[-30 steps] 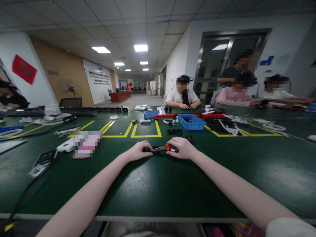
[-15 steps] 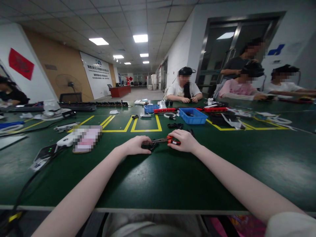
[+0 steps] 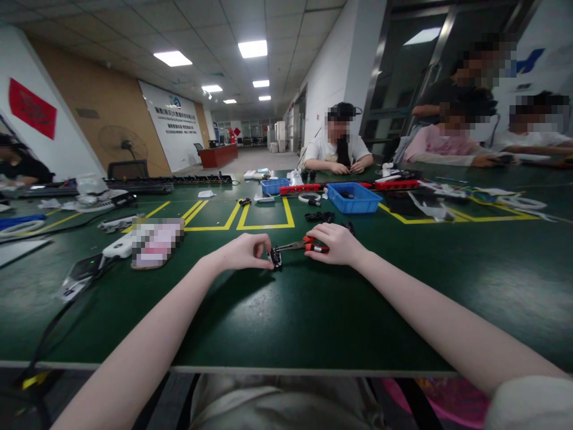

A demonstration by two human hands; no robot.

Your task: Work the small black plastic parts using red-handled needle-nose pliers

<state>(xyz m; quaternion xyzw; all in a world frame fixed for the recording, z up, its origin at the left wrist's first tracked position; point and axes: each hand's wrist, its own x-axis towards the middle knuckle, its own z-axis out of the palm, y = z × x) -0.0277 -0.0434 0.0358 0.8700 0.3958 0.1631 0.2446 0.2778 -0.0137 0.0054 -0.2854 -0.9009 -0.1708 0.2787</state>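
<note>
Between its thumb and fingers, my left hand point(image 3: 248, 251) pinches a small black part with light metallic bits point(image 3: 276, 258); its exact kind is too small to make out. My right hand point(image 3: 335, 243) is closed around the red-and-black handles of long-nose pliers point(image 3: 295, 245). The pliers' jaws point left and reach the upper edge of the black part. Both hands are just above the green table point(image 3: 313, 322), in front of me. Behind my right hand lie some black cables point(image 3: 319, 217).
A blue bin point(image 3: 353, 198) with dark items stands beyond my right hand, near a red strip point(image 3: 299, 189). At left lie a phone in a pink case point(image 3: 157, 243) and a white power strip point(image 3: 120, 245). A co-worker point(image 3: 339, 143) sits across the table.
The black part has turned upright in my left hand, showing more of its metallic side. The pliers remain in my right hand, jaws at the part. The camera view has shifted slightly.
</note>
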